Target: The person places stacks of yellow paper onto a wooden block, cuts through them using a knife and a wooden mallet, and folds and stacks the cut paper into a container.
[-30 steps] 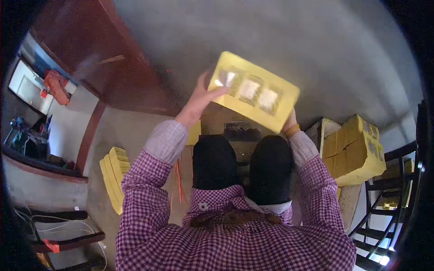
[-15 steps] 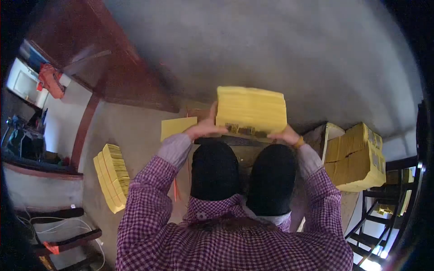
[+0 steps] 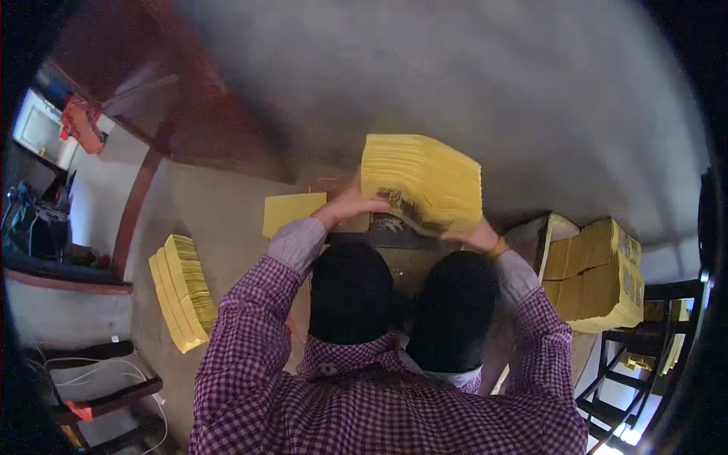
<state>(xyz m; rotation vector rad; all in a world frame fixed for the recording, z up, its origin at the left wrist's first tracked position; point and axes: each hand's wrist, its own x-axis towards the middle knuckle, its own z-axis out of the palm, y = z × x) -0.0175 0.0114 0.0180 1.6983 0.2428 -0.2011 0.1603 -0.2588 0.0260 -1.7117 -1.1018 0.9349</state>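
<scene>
Both hands are clamped on one yellow paper stack (image 3: 436, 182), just past the knees (image 3: 353, 292), roughly mid-scene. Left hand (image 3: 345, 206) grips the left end, right hand (image 3: 480, 236) the near right corner, thumbs on the near side. Hands are apart, stack between them. Stack is bowed, sheet edges stepped and slightly fanned at the left.

Writing check: dark printed block on the stack's near-left part, plus smeared dark marks along the near edge. Blurred, can't read either.

Yellow sheet (image 3: 292, 214) lies just left of the left hand; can't tell if it's one sheet or several. Further left on the floor (image 3: 235, 205): yellow paper bundle (image 3: 182, 294), thin red lines running lengthwise.

Right side: bigger yellow paper pile (image 3: 588, 277), dark printed patches on its right face, too small to read. Dark slatted rack (image 3: 629, 379) near right of that, more yellow paper beside it.

Yellowish wristband (image 3: 498, 247) on the right wrist. Near left: dark slatted bench (image 3: 114, 398), white cable (image 3: 106, 369) looped over it.
</scene>
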